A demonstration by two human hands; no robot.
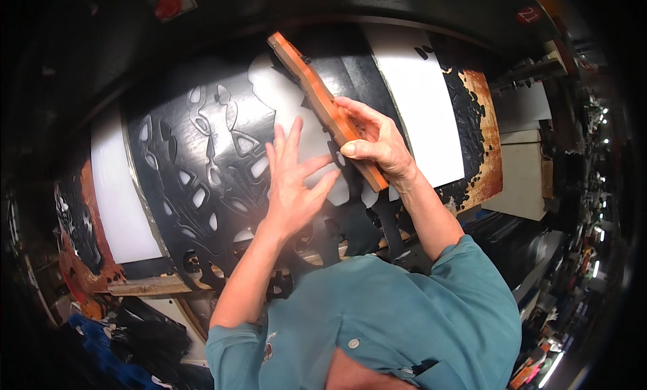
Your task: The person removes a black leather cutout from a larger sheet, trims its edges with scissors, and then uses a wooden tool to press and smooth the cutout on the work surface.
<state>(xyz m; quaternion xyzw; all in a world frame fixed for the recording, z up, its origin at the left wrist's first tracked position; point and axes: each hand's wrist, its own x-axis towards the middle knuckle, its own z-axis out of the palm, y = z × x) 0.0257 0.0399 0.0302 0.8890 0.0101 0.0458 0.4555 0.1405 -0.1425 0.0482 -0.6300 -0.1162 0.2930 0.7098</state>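
My right hand (379, 144) grips a long orange-brown wooden block (317, 97), tilted on edge over a black sheet (195, 161) with many cut-out shapes. My left hand (291, 181) lies flat with its fingers spread on the sheet's white cut-out area, just left of the block's lower end. The sheet rests on a white cutting board (421, 100) that shows on both sides. My teal shirt sleeves fill the lower middle of the view.
A dark machine head arches over the back, with a red button (167, 7) at upper left. Rusty, black-stained board edges (486, 134) flank the white board. Pale blocks (522, 174) stand at right. Dark scraps (151, 336) lie at lower left.
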